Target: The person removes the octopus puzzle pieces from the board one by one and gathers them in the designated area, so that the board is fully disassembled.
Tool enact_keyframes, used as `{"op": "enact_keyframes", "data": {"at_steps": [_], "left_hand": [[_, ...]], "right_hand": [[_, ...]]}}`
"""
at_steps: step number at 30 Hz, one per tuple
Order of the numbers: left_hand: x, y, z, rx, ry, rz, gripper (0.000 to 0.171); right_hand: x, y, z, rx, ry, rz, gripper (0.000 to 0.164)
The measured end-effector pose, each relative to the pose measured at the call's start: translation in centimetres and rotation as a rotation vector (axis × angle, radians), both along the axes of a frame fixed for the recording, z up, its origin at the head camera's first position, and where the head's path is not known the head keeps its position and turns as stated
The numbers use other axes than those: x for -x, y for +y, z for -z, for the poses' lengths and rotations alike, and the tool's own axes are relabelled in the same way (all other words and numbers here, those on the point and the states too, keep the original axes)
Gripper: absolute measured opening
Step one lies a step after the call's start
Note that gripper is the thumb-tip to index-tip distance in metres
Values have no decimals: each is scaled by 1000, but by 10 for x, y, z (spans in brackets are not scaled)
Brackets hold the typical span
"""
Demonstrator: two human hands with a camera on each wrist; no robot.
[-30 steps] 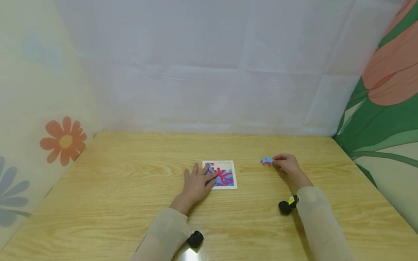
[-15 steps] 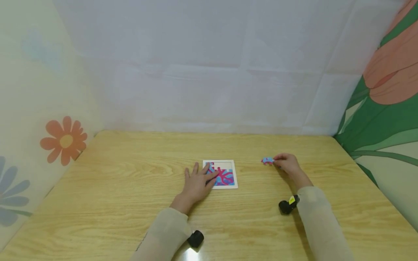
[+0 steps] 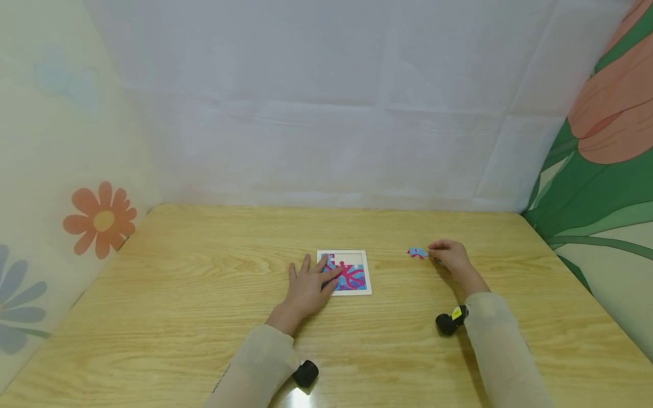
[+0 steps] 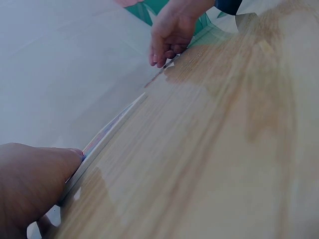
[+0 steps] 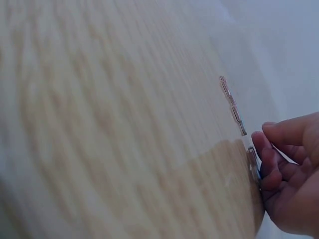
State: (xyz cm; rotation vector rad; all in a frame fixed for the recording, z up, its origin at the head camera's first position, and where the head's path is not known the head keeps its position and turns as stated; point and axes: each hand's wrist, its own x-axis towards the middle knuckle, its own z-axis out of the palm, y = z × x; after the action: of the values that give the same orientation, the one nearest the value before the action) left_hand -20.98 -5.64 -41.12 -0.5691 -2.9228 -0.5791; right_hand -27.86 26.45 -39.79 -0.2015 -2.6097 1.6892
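Note:
My left hand [image 3: 306, 289] lies with fingers spread over the left side of a white-framed jigsaw puzzle [image 3: 352, 277]. Pink, blue and purple pieces fill most of the frame; its upper part shows bare white backing. In the left wrist view, my thumb [image 4: 45, 164] is at the frame's edge [image 4: 112, 132]. To the right, my right hand [image 3: 450, 258] has curled fingers beside loose pink-and-blue puzzle pieces [image 3: 418, 253] on the table. In the right wrist view, thumb and forefinger are close together near a row of pieces [image 5: 233, 107], with another piece [image 5: 253, 162] beneath the fingers; I cannot tell whether they pinch one.
The wooden table [image 3: 204, 317] reaches back to a white cloth [image 3: 326, 113]. Walls with painted flowers flank it on both sides. Black wrist cameras [image 3: 306, 374] sit beneath both sleeves, low over the table.
The loose pieces by my right fingertips have shifted and turned slightly; a small gap now shows between them and the fingertips. My left hand and the puzzle frame have stayed in place.

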Motion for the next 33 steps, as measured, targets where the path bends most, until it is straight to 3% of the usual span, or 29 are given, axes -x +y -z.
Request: {"op": "enact_keyframes", "data": {"at_steps": [16, 21, 25, 33], "left_hand": [[1, -1, 2, -9, 17, 2, 34], [1, 0, 2, -10, 29, 5, 33], [1, 0, 3, -19, 38, 4, 33], [2, -1, 3, -50, 19, 4, 33]], "right_hand": [[0, -1, -2, 11, -31, 16, 25], [0, -1, -4, 57, -28, 11, 25], [-1, -2, -7, 97, -8, 4, 25], [-2, -8, -13, 76, 26, -32, 26]]}}
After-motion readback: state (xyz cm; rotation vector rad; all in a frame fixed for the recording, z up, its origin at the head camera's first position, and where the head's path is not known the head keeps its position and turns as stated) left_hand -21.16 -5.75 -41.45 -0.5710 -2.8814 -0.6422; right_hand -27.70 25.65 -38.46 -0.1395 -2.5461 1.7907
